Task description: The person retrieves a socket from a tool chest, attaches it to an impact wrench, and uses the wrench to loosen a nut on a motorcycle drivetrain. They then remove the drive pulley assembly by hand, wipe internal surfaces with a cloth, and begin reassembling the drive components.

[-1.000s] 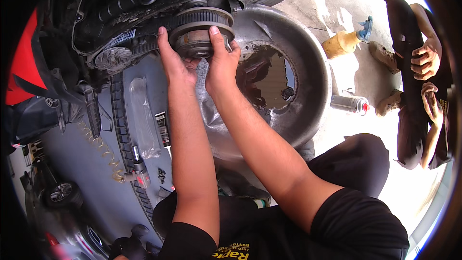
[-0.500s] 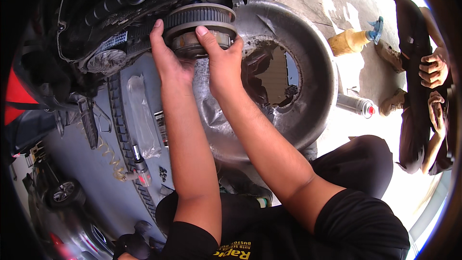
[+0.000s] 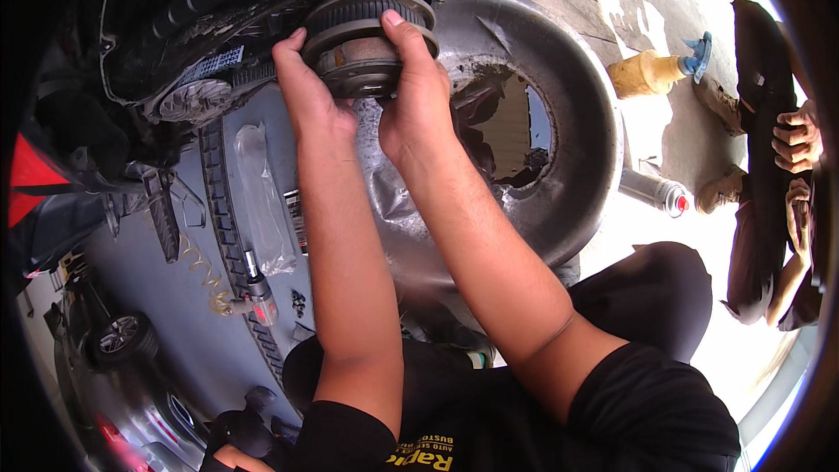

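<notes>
Both my hands grip a round scooter clutch pulley [image 3: 358,57], with two metal flanges and a rusty drum-like front. A ribbed drive belt [image 3: 354,11] sits between the flanges and runs left toward a finned pulley disc [image 3: 197,98]. My left hand [image 3: 310,92] holds the left side, its thumb up beside the flange. My right hand [image 3: 419,87] wraps the right side, its thumb laid over the lower flange toward the belt. The pulley's far side, against the dark vehicle housing [image 3: 183,26], is hidden, so I cannot tell how it is seated.
Beneath my hands lies a dented metal basin [image 3: 594,131] holding dark, reflecting liquid. A yellowish spray bottle [image 3: 642,74] and a spray can [image 3: 651,190] stand or lie to its right. At left are an impact wrench [image 3: 262,297] and a plastic bag [image 3: 262,210]. Another person [image 3: 765,166] is at far right.
My right thumb has moved up across the lower flange toward the belt. The pulley's round front shows more. The whole view has shifted slightly; both hands keep their grip.
</notes>
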Demonstrator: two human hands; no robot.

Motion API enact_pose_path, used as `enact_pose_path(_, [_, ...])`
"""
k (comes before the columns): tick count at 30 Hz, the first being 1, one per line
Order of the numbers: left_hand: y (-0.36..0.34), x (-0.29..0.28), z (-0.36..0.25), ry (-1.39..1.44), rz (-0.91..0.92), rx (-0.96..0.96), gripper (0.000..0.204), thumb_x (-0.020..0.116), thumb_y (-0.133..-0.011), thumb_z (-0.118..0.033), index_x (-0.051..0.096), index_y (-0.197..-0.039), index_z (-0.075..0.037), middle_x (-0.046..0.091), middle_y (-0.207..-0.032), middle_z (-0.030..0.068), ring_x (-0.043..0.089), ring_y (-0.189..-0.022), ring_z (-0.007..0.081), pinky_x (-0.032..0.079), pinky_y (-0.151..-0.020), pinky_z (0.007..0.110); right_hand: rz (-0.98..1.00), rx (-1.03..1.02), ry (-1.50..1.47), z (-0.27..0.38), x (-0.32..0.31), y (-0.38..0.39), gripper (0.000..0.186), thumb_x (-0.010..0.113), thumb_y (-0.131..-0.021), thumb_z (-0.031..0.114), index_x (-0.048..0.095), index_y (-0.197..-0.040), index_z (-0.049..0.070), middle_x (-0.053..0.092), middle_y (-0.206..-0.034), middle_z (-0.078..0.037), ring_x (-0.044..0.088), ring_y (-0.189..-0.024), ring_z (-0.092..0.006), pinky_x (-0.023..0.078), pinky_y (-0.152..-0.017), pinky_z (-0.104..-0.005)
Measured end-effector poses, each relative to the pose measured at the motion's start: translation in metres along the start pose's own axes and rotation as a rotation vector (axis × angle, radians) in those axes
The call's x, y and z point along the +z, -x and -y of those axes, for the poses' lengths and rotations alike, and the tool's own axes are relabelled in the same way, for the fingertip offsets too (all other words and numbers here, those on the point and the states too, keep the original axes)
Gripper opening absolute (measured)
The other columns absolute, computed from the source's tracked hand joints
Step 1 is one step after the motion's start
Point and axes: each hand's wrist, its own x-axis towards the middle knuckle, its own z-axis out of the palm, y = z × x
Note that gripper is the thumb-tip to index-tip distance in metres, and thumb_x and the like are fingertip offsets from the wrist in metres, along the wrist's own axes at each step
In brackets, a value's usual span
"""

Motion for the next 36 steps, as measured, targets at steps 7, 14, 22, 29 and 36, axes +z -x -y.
enact_pose_path(7, [-0.011, -0.019, -0.019, 0.151, 0.175, -0.090, 0.068, 0.067, -0.081, -0.050, 0.052, -0.130, -0.005, 0.057, -0.125, 0.0186, 0.057, -0.112, 0.0327, 0.049, -0.096, 0.050, 0.005, -0.230, 0.231, -0.008, 0.006, 0.003, 0.096, 0.086, -0.077, 0.030, 0.024, -0.136, -0.013, 0.049, -0.126, -0.024, 0.054, -0.117, -0.0277, 0.044, -0.102, -0.0369])
enact_pose_path(14, [-0.013, -0.032, -0.023, 0.054, 0.038, 0.010, 0.079, 0.073, -0.080, -0.047, 0.043, -0.138, -0.004, 0.043, -0.132, 0.0267, 0.050, -0.118, 0.0359, 0.048, -0.098, 0.049, 0.013, -0.093, 0.196, -0.002, 0.012, 0.008, 0.096, 0.084, -0.077, 0.032, 0.022, -0.137, -0.013, 0.048, -0.129, -0.026, 0.056, -0.116, -0.0278, 0.047, -0.101, -0.0382])
enact_pose_path(22, [-0.034, -0.026, -0.001, -0.103, -0.100, 0.233, 0.073, 0.055, -0.087, -0.056, 0.047, -0.135, 0.000, 0.060, -0.124, 0.0188, 0.062, -0.109, 0.0311, 0.050, -0.093, 0.046, -0.005, -0.028, 0.164, -0.006, 0.016, 0.005, 0.057, 0.078, -0.082, 0.034, 0.057, -0.118, -0.005, 0.064, -0.113, -0.014, 0.063, -0.101, -0.0215, 0.048, -0.093, -0.0370])
enact_pose_path(29, [-0.026, -0.011, 0.002, -0.028, -0.086, 0.030, 0.068, 0.048, -0.092, -0.053, 0.047, -0.134, 0.000, 0.059, -0.125, 0.0203, 0.062, -0.109, 0.0317, 0.051, -0.093, 0.047, 0.000, -0.095, 0.396, 0.005, 0.013, 0.001, 0.062, 0.071, -0.085, 0.044, 0.055, -0.125, -0.001, 0.064, -0.115, -0.015, 0.063, -0.103, -0.0247, 0.048, -0.094, -0.0407])
enact_pose_path(36, [0.004, -0.004, -0.003, 0.041, -0.155, 0.063, 0.094, 0.062, -0.086, -0.054, 0.027, -0.140, 0.014, 0.048, -0.137, 0.0254, 0.055, -0.120, 0.0308, 0.047, -0.098, 0.041, 0.175, -0.029, 0.596, 0.017, -0.015, 0.002, 0.072, 0.071, -0.084, 0.053, 0.051, -0.132, 0.003, 0.062, -0.123, -0.015, 0.058, -0.113, -0.0244, 0.044, -0.098, -0.0420])
